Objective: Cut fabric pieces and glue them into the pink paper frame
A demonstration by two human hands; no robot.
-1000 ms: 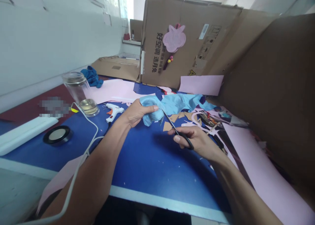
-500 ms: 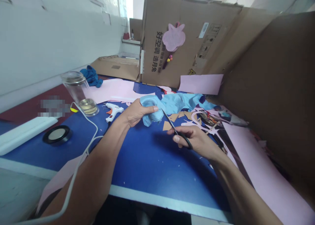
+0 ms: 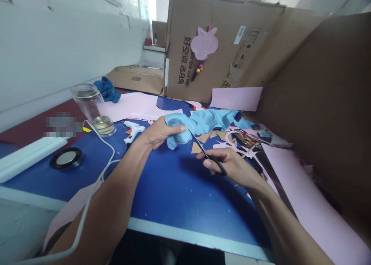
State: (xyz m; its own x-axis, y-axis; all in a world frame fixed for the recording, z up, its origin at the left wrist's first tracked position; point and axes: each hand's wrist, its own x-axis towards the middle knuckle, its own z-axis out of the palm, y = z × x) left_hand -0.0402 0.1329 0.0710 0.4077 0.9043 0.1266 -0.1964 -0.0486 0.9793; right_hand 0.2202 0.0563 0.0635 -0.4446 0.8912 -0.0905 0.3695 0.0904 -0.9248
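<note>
My left hand (image 3: pixel 162 133) pinches a light blue piece of cloth (image 3: pixel 214 120), thumb on top. The cloth bunches at my fingers and trails off to the right across the table. In my right hand (image 3: pixel 224 162) is a pair of scissors (image 3: pixel 203 151) with black handles, fingers closed in the loops. Its blades point up and left, and the tip lies at the cloth edge just right of my left thumb. Whether the blades touch the fabric I cannot tell. Brown cardboard scraps (image 3: pixel 197 148) lie behind the scissors on the blue table (image 3: pixel 174 191).
A white glue gun (image 3: pixel 134 131) lies left of my left hand, near a glass bottle (image 3: pixel 91 106) and a roll of black tape (image 3: pixel 66 158). A white cable (image 3: pixel 95 191) crosses my left forearm. Cardboard (image 3: pixel 232 45) walls the back and right; pink paper (image 3: pixel 307 203) lies right.
The scissor tip has shifted very slightly up and left at the cloth edge. Both hands otherwise keep their places and grips.
</note>
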